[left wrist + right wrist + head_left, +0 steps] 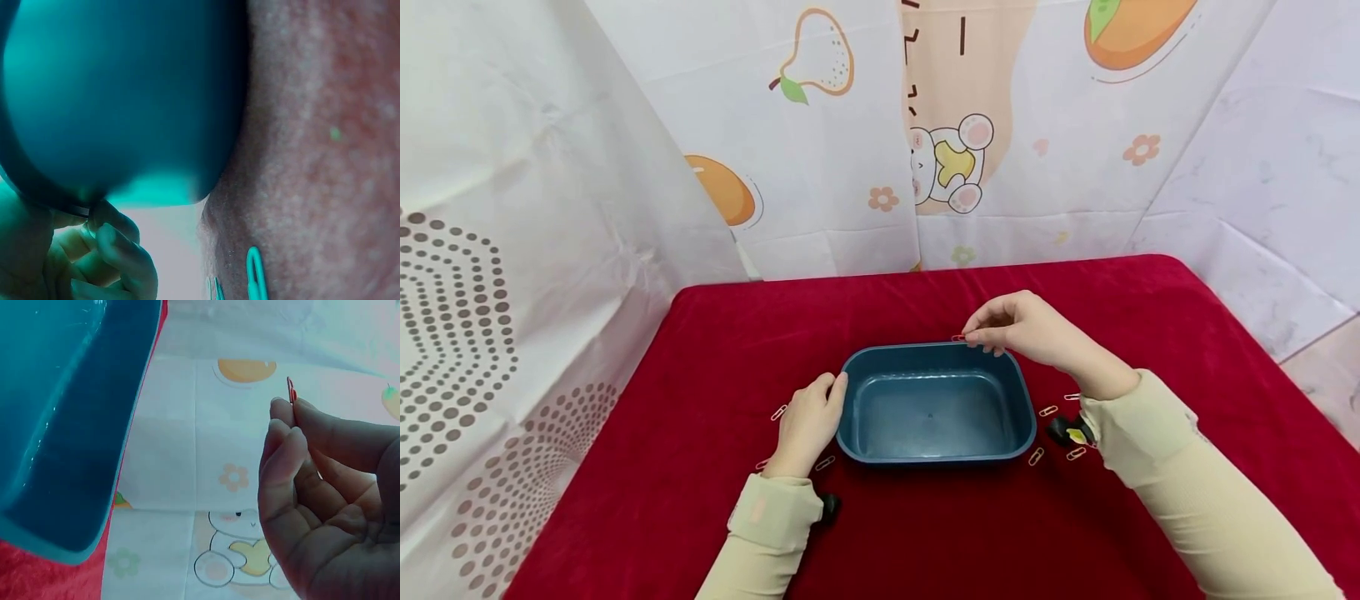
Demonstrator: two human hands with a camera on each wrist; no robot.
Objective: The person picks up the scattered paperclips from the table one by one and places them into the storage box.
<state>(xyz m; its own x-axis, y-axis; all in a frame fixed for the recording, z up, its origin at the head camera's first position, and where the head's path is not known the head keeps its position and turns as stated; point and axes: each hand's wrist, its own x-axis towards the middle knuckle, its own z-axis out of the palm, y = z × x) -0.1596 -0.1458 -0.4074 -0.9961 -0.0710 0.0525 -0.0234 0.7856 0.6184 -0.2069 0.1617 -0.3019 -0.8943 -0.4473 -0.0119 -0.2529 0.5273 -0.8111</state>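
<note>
A blue rectangular plastic basin (925, 417) stands on the red cloth. My left hand (811, 421) grips its left rim; in the left wrist view, the thumb and curled fingers (122, 250) pinch the edge. Above the basin's far right corner, my right hand (1026, 333) holds a red paper clip (291, 390) between thumb and fingertips. That clip stands upright from the fingertips in the right wrist view, its lower end hidden by them. The visible inside of the basin holds no paper clips.
Several paper clips lie on the red cloth (737, 350) on both sides of the basin, such as a pale clip (779, 412) at left and a yellowish clip (1037, 457) at right. A printed white curtain (850, 167) hangs behind the table.
</note>
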